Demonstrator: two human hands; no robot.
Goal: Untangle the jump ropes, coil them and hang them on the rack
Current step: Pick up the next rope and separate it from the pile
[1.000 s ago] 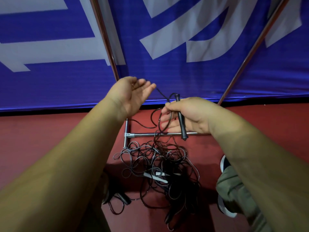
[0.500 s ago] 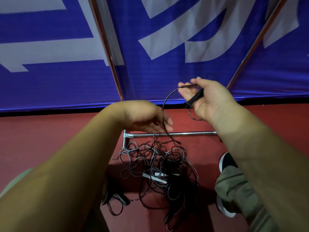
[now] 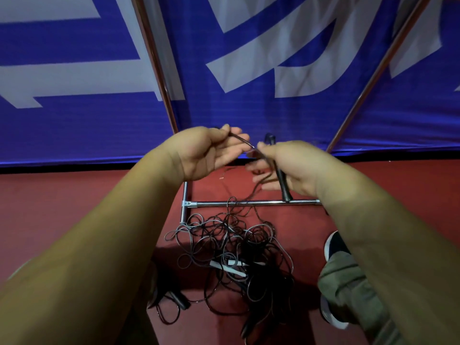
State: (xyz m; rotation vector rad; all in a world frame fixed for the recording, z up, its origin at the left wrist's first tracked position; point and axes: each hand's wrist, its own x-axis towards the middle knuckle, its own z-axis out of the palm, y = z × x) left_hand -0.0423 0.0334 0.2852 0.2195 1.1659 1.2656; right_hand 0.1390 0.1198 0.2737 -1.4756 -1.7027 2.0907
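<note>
Two grips above the rack bar (image 3: 249, 203): left hand (image 3: 206, 153) pinching one black cord (image 3: 242, 140), right hand (image 3: 291, 168) clamped round one black handle (image 3: 283, 183); one tangled heap (image 3: 231, 245) lies against it.

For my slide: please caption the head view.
The left hand pinches a black rope, the right hand grips its handle, above the tangled pile.

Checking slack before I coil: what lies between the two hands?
A short stretch of black rope, pinched by the left hand and right hand; head view.
</note>
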